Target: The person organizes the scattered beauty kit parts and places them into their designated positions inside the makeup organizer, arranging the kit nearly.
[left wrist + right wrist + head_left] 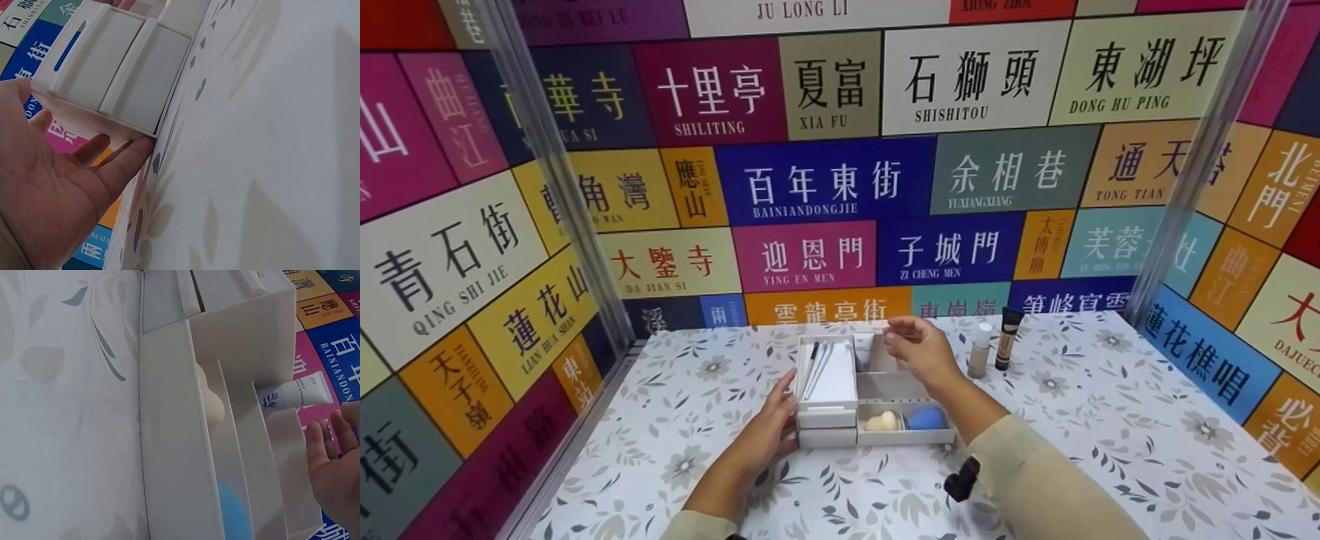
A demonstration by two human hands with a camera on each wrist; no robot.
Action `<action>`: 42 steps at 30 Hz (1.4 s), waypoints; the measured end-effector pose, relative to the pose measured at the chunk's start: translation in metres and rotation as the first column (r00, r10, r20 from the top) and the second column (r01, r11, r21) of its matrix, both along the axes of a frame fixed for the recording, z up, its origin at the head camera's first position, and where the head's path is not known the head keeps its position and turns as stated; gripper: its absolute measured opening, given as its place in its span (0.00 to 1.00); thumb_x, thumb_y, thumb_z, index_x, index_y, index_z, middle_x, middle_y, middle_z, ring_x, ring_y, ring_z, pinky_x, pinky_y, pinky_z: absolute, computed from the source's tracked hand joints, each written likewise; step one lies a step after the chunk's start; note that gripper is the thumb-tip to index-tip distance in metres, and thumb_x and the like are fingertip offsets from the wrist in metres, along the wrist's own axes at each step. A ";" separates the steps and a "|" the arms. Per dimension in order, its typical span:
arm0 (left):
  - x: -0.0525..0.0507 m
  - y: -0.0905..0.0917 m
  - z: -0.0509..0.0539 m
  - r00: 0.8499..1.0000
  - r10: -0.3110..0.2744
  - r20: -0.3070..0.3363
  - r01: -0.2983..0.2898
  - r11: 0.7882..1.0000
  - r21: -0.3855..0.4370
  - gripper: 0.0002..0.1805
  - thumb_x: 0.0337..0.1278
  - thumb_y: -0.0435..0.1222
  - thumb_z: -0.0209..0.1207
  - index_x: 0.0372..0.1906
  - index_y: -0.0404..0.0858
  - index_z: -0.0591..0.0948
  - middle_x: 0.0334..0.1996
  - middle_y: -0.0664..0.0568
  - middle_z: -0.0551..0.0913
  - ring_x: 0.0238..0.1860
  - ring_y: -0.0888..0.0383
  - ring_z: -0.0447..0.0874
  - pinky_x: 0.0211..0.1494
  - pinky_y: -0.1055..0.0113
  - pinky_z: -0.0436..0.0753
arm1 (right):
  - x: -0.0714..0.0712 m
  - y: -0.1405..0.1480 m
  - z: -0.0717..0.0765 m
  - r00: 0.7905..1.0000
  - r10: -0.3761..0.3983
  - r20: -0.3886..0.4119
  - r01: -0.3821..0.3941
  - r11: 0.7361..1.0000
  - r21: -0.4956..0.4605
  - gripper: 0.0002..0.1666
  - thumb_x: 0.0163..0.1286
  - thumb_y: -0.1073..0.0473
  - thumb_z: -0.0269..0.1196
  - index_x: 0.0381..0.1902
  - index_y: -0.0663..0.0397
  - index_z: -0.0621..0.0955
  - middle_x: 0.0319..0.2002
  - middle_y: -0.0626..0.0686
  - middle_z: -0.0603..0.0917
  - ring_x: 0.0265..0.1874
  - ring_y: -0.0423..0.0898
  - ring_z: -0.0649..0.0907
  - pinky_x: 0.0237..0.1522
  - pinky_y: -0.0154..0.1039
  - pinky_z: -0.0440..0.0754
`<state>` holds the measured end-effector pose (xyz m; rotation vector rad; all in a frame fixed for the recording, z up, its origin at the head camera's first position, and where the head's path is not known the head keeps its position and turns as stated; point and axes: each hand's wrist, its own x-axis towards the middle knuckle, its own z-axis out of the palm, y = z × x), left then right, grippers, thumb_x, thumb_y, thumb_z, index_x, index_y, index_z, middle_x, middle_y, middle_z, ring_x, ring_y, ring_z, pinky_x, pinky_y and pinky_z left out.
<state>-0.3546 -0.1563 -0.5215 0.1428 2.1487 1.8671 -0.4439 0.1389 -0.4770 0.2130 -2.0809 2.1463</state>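
A white desktop organizer [829, 437] stands on the table, with two drawers in its left part and stepped compartments at right. My left hand [769, 420] lies along its left side; the left wrist view shows the fingertips [143, 147] touching that side wall near the base. Over the rear right compartment hovers my right hand [926, 352], fingers loosely bent and holding nothing visible. Close to that hand, a white tube [301, 392] with a dark leaf print stands in a compartment. A cream makeup sponge [883, 421] and a blue one [928, 418] sit in the front compartment.
Slim pen-like sticks [814, 367] lie in the organizer's top left tray. Right of the organizer stand a small bottle [979, 351] with a white cap and a dark-capped tube [1006, 341]. A leaf-patterned cloth [1050, 450] covers the table; printed walls [825, 180] enclose it.
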 end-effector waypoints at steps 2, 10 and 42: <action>0.000 0.000 0.000 1.000 -0.006 -0.005 0.006 1.000 0.004 0.34 0.82 0.62 0.43 0.85 0.73 0.50 0.88 0.45 0.51 0.85 0.34 0.59 0.81 0.37 0.70 | 0.005 0.009 0.003 1.000 -0.002 0.010 0.002 1.000 -0.004 0.16 0.75 0.66 0.68 0.59 0.60 0.83 0.54 0.61 0.88 0.51 0.50 0.90 0.51 0.36 0.92; 0.000 -0.001 -0.002 1.000 -0.015 -0.021 0.015 1.000 -0.002 0.33 0.83 0.61 0.42 0.86 0.73 0.49 0.89 0.43 0.50 0.85 0.33 0.57 0.81 0.36 0.70 | 0.022 0.052 0.009 0.999 -0.049 0.013 0.049 0.999 0.009 0.18 0.77 0.64 0.67 0.61 0.62 0.81 0.50 0.55 0.89 0.46 0.44 0.91 0.52 0.36 0.92; 0.001 0.001 -0.002 1.000 -0.016 -0.024 0.017 0.999 0.028 0.35 0.84 0.60 0.42 0.87 0.69 0.48 0.89 0.41 0.48 0.85 0.32 0.57 0.82 0.35 0.68 | 0.029 0.166 -0.009 0.971 -0.223 0.086 0.223 0.975 0.010 0.22 0.79 0.57 0.66 0.65 0.61 0.78 0.46 0.49 0.88 0.46 0.40 0.90 0.55 0.35 0.91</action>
